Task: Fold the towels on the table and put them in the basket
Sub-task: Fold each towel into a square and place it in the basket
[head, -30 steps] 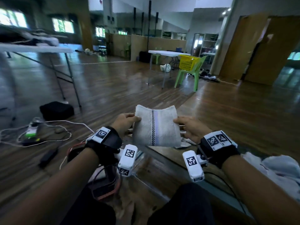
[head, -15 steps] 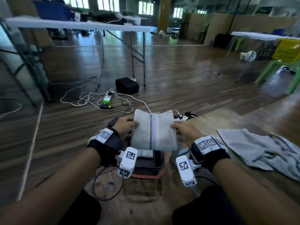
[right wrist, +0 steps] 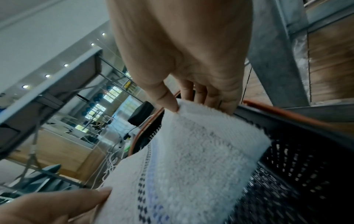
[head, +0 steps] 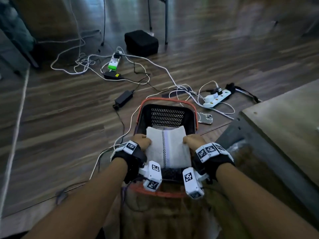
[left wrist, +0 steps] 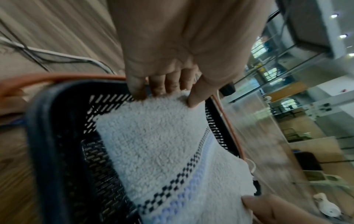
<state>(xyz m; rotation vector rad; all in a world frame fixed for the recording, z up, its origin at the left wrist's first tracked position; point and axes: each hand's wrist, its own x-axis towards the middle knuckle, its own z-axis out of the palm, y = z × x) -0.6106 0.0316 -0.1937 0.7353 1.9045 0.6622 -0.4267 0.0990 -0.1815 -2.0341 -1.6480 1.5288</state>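
A folded white towel (head: 168, 149) with a dark checked stripe and a pale blue band hangs over the open top of a black mesh basket (head: 166, 116) with an orange handle. My left hand (head: 142, 141) pinches the towel's left edge and my right hand (head: 192, 140) pinches its right edge. In the left wrist view the thumb and fingers (left wrist: 164, 86) clamp the towel (left wrist: 162, 144) above the basket (left wrist: 63, 136). The right wrist view shows the same pinch (right wrist: 191, 103) on the towel (right wrist: 191, 159) over the basket's wall (right wrist: 296, 151). Another folded cloth lies in the basket below.
The basket stands on a wooden floor among white cables, power strips (head: 216, 99), a black adapter (head: 124, 99) and a phone (head: 205, 118). A black box (head: 141, 42) sits farther off. The table corner (head: 284, 131) is on the right.
My head has tipped down and both hands have lowered the folded towel from chest height to just over the basket's opening. The grip on both edges is unchanged.
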